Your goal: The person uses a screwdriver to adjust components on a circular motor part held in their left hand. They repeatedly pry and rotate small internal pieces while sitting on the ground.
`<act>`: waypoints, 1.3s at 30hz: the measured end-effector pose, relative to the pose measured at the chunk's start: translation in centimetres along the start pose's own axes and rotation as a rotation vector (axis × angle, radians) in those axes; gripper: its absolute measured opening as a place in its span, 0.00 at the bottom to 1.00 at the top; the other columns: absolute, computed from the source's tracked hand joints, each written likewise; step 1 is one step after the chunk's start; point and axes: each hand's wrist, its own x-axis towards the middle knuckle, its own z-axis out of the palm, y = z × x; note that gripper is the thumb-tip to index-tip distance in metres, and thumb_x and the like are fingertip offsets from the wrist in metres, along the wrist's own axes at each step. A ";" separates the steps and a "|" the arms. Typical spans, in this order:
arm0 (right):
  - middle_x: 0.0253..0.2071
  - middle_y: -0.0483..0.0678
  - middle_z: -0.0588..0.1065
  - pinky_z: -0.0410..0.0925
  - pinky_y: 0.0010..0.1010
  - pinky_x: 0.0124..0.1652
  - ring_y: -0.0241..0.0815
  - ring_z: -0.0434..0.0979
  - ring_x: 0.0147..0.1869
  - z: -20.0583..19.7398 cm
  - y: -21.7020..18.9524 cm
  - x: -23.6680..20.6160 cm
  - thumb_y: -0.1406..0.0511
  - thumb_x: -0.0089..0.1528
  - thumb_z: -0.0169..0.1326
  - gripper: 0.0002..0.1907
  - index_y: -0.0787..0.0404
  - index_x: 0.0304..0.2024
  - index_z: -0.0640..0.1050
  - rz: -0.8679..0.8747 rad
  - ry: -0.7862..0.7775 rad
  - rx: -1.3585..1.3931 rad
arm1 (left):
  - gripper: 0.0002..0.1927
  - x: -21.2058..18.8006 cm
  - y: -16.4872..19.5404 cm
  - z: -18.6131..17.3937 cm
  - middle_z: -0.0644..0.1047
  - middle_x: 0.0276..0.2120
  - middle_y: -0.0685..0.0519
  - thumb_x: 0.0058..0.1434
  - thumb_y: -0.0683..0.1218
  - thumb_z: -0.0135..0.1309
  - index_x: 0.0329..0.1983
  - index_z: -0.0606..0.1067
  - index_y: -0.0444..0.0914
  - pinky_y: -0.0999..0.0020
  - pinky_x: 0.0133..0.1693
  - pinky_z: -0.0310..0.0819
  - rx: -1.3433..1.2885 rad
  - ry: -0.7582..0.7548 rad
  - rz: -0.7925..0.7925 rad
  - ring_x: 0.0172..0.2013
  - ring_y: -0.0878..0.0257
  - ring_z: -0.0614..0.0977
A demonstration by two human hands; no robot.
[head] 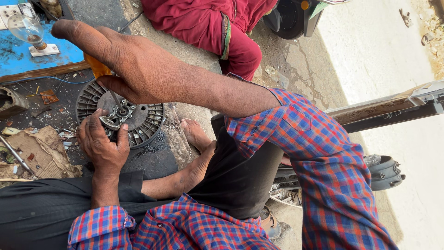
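A round dark metal motor part (pixel 144 121) with slotted fins around its rim lies on the ground in front of me. My left hand (pixel 102 142) grips its near edge, fingers on the central plate. My right hand (pixel 132 65) is closed around a screwdriver with an orange handle (pixel 97 68); the thin shaft points down into the centre of the part. Both of my sleeves are red and blue plaid, and my bare foot (pixel 194 134) rests beside the part.
A blue board (pixel 18 58) at the upper left carries a clear bulb (pixel 25 28) on a holder. Torn cardboard (pixel 44 153) and scraps lie at left. A person in red cloth (pixel 217 25) sits ahead. Another motor housing (pixel 386 171) is at right.
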 end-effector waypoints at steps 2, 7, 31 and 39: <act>0.53 0.53 0.73 0.75 0.44 0.45 0.57 0.80 0.51 0.0 -0.1 0.0 0.70 0.62 0.67 0.52 0.52 0.73 0.43 0.012 -0.013 -0.005 | 0.31 0.0 0.0 0.0 0.75 0.59 0.47 0.71 0.50 0.62 0.70 0.64 0.36 0.44 0.69 0.58 0.004 -0.005 -0.007 0.67 0.47 0.70; 0.54 0.53 0.74 0.75 0.46 0.46 0.57 0.80 0.51 -0.2 -0.3 0.1 0.71 0.62 0.66 0.51 0.51 0.73 0.43 0.016 -0.008 0.012 | 0.31 0.0 0.1 -0.1 0.75 0.59 0.47 0.71 0.50 0.63 0.70 0.64 0.36 0.43 0.69 0.58 0.014 0.000 -0.002 0.67 0.47 0.70; 0.54 0.53 0.73 0.75 0.43 0.46 0.57 0.79 0.51 -0.2 -0.1 -0.1 0.70 0.62 0.66 0.53 0.51 0.73 0.42 0.002 -0.007 0.004 | 0.32 -0.2 -0.2 0.3 0.74 0.59 0.46 0.71 0.50 0.62 0.71 0.63 0.36 0.44 0.69 0.59 0.014 -0.019 -0.003 0.67 0.47 0.69; 0.53 0.53 0.73 0.75 0.44 0.45 0.57 0.80 0.51 -0.3 -0.2 0.0 0.70 0.62 0.66 0.52 0.50 0.73 0.42 -0.004 0.002 0.008 | 0.32 -0.2 -0.2 0.2 0.74 0.59 0.46 0.71 0.50 0.62 0.71 0.63 0.36 0.44 0.69 0.58 0.016 -0.027 -0.012 0.67 0.47 0.69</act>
